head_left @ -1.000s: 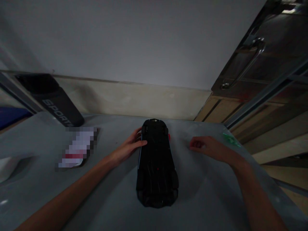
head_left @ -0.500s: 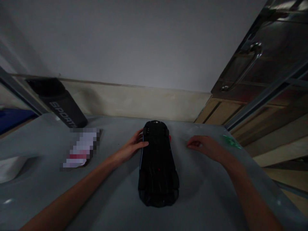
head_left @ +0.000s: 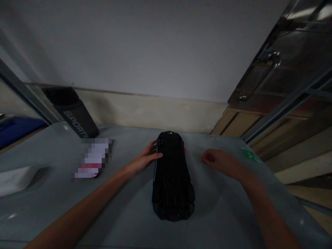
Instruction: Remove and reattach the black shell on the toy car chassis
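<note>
A black toy car (head_left: 172, 176) lies upside down on the grey table, its underside facing up. My left hand (head_left: 147, 155) grips the car's left edge, thumb on the underside and fingers wrapped round the side. A bit of red (head_left: 185, 150) shows at the car's right edge, too small to name. To the right of the car, apart from it, my right hand (head_left: 215, 159) is closed above the table. Its fingers curl inward, and I cannot see whether anything is between them.
A dark sports bottle (head_left: 75, 114) stands at the back left, in front of the wall. Near it lies a blurred-out white and red item (head_left: 94, 155). A white object (head_left: 18, 180) is at the left. Green crinkled plastic (head_left: 250, 154) lies near the table's right edge.
The view has shifted slightly, moving the bottle and car a little rightward in the picture. My right hand's fingers have curled in more tightly. My left hand keeps its hold on the car.
</note>
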`<state>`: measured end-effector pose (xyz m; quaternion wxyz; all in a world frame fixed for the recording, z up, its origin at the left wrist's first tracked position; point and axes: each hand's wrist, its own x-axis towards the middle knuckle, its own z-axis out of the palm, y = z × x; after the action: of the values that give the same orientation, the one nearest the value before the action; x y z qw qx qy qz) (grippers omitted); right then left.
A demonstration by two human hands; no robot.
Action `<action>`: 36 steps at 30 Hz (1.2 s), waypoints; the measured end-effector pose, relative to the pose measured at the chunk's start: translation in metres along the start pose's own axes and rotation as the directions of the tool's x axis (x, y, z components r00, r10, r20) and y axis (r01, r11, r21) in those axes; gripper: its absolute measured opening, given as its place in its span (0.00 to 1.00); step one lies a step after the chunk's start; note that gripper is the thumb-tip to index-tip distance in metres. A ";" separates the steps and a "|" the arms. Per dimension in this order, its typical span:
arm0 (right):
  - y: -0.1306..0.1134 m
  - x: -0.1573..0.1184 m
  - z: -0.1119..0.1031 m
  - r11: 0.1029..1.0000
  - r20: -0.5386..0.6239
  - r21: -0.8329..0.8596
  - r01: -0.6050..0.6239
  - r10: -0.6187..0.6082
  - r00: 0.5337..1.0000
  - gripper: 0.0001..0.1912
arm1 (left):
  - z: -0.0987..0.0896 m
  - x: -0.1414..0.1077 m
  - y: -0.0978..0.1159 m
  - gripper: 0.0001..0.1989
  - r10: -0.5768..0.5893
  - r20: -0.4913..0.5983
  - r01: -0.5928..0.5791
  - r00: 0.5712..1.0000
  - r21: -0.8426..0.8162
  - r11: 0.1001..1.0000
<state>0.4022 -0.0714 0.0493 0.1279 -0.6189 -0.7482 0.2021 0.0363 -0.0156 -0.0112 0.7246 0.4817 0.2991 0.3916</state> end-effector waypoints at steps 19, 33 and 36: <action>-0.157 0.055 0.025 0.874 0.132 0.111 0.473 -0.484 0.865 0.05 | -0.009 0.001 0.002 0.32 -0.018 0.020 0.021 1.000 -0.156 0.987; -0.169 0.057 0.020 0.876 0.160 0.016 0.483 -0.479 0.863 0.05 | -0.010 0.003 -0.001 0.32 0.016 0.046 -0.009 0.999 -0.143 0.990; -0.169 0.056 0.020 0.872 0.152 0.014 0.489 -0.485 0.861 0.06 | -0.008 0.002 0.001 0.34 -0.016 0.011 0.017 1.000 -0.117 0.993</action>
<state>0.2337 -0.0449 0.1061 0.1101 -0.3943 -0.8901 0.2000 0.0307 -0.0101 -0.0129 0.7563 0.4378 0.2759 0.4003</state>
